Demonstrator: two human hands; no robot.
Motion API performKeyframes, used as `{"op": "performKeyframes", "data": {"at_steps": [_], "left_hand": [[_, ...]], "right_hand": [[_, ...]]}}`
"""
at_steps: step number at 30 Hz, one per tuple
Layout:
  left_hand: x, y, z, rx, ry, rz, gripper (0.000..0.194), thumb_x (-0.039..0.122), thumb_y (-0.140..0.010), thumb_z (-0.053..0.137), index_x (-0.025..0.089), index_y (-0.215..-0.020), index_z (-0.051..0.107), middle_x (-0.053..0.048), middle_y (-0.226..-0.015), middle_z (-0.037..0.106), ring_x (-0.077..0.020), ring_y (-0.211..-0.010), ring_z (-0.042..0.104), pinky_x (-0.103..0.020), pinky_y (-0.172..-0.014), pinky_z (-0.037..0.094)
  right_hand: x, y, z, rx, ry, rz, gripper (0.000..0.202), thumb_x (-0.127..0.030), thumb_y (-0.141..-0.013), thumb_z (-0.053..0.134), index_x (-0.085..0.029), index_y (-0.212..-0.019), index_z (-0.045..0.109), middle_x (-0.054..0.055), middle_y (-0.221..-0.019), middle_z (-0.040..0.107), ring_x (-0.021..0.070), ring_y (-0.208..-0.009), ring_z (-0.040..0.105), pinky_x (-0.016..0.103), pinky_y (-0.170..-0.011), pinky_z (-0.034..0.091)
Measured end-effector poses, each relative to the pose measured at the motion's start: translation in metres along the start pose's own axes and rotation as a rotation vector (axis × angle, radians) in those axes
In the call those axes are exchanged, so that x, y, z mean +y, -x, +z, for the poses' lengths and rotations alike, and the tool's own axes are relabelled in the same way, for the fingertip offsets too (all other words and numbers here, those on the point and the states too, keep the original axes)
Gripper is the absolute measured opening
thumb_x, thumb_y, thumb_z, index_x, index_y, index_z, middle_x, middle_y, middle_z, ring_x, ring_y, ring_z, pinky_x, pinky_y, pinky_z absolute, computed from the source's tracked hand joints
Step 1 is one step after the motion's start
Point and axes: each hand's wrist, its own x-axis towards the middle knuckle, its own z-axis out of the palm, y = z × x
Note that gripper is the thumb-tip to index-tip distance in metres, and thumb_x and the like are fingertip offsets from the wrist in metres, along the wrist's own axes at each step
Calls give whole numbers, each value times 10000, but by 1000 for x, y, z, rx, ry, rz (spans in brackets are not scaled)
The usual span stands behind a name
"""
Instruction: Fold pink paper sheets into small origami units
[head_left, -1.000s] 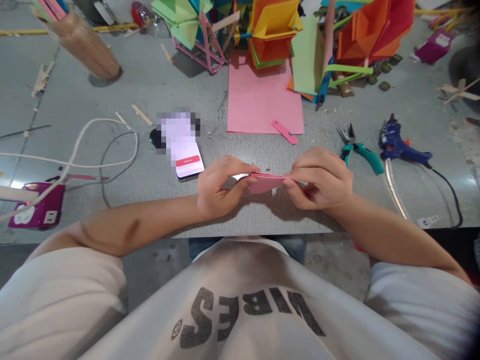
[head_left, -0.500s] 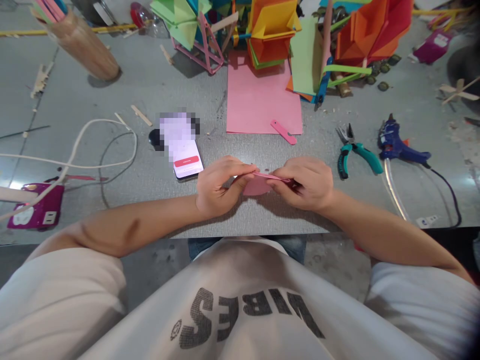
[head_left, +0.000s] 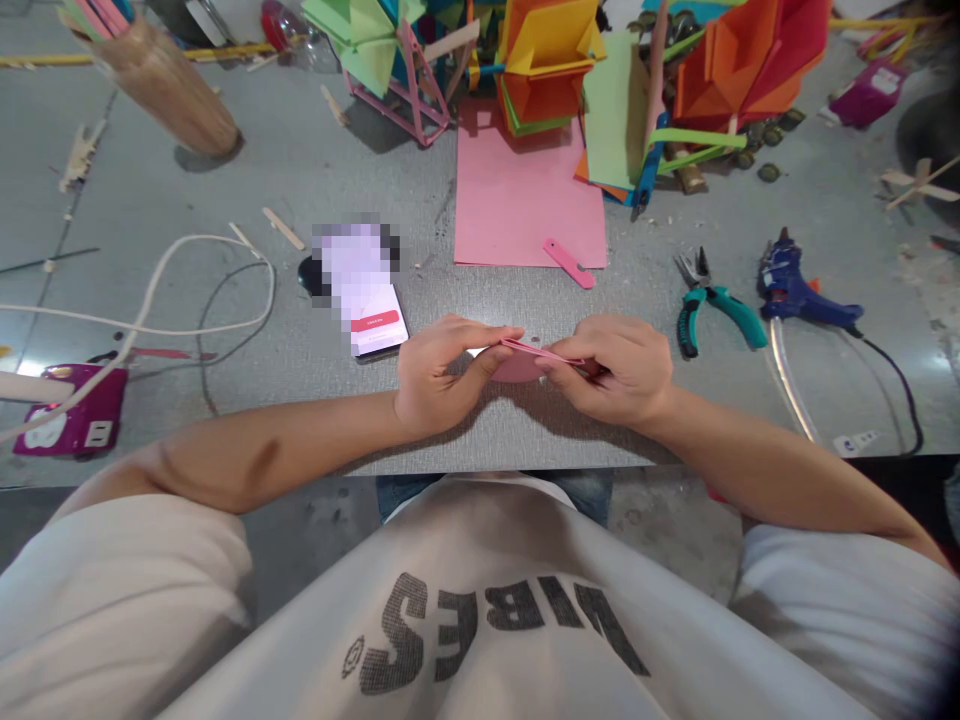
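Between my hands, just above the grey table, is a piece of folded pink paper (head_left: pixel 517 367) with several layers along its upper edge. My left hand (head_left: pixel 444 375) pinches its left end between thumb and fingers. On the other end, my right hand (head_left: pixel 616 368) grips with the thumb in front, and its curled fingers hide that part of the paper. A small pink folding cutter (head_left: pixel 568 263) rests beyond my hands, on the lower edge of a pink paper stack (head_left: pixel 517 200).
A phone (head_left: pixel 379 325) lies left of my hands. Teal-handled pliers (head_left: pixel 701 305) and a blue glue gun (head_left: pixel 799 285) lie to the right. Folded paper shapes (head_left: pixel 551 60) stand at the back. A white cable (head_left: pixel 150 290) loops at left, near a bamboo cup (head_left: pixel 169 90).
The pink paper has tilted slightly between my fingers, and its lower part shows less. My left fingertips have shifted a little along its edge. Both hands keep their hold.
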Motion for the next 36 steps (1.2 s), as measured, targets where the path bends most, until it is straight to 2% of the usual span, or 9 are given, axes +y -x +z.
{"op": "performKeyframes", "data": {"at_steps": [8,10,14,20,23,25,28,32,36], "left_hand": [[3,-3,-2,-23,-34,17,131,235,-1087,786,256,-1189,866,-41,-1038,919,-161,-866,859,-299,-822,648],[3,-4,-3,-22,-45,16,113,265,-1099,776,255,-1164,868,-43,-1022,917,-162,-856,857,-304,-819,654],[3,-6,-3,-15,-26,12,121,290,-1118,745,237,-1109,854,-48,-999,911,-159,-858,859,-293,-796,660],[-2,-6,-1,18,36,10,115,299,-1113,726,233,-1038,784,-39,-918,870,-167,-834,840,-311,-770,666],[-6,-3,0,10,38,42,110,294,-1104,723,238,-1019,767,-26,-879,847,-166,-797,822,-311,-747,660],[-9,-1,1,39,18,46,81,304,-1100,731,252,-1109,792,-22,-915,853,-159,-780,811,-303,-716,652],[-11,1,1,68,-38,65,200,332,-1101,748,279,-1282,814,-20,-994,876,-139,-752,801,-274,-657,635],[-8,-1,-1,25,-47,100,128,288,-1099,750,240,-1170,845,-16,-909,870,-114,-690,773,-230,-607,597],[-8,-2,-1,27,-30,67,135,244,-1077,773,232,-1192,842,-20,-939,880,-127,-762,816,-221,-656,622]], "right_hand": [[-1,0,-4,-16,23,53,71,-280,-1035,816,-253,-992,767,-77,-600,589,112,-493,492,287,-500,394],[1,-1,-7,-43,-44,50,56,-302,-1055,797,-249,-1060,781,-55,-641,634,123,-506,517,293,-511,430],[6,-3,-13,-119,-245,79,153,-341,-1123,698,-265,-1209,799,15,-810,780,157,-597,661,306,-531,506],[9,1,-9,-69,-199,109,22,-273,-1069,794,-290,-1058,801,-15,-755,781,138,-517,615,302,-503,514],[8,5,-6,-42,-153,115,77,-279,-1065,804,-289,-995,773,-25,-720,757,133,-505,601,301,-493,504],[8,5,-5,-44,-116,131,146,-314,-1088,777,-280,-950,744,-25,-697,742,126,-484,575,301,-478,485],[8,4,-6,-41,-79,145,262,-362,-1130,718,-255,-891,708,-18,-665,727,115,-460,541,293,-439,425],[8,3,-7,-21,-56,145,350,-398,-1155,679,-238,-843,678,-31,-617,690,99,-452,531,270,-427,372],[7,4,-6,-36,-26,218,361,-438,-1148,682,-256,-837,701,-19,-619,690,123,-461,507,313,-443,418]]}}
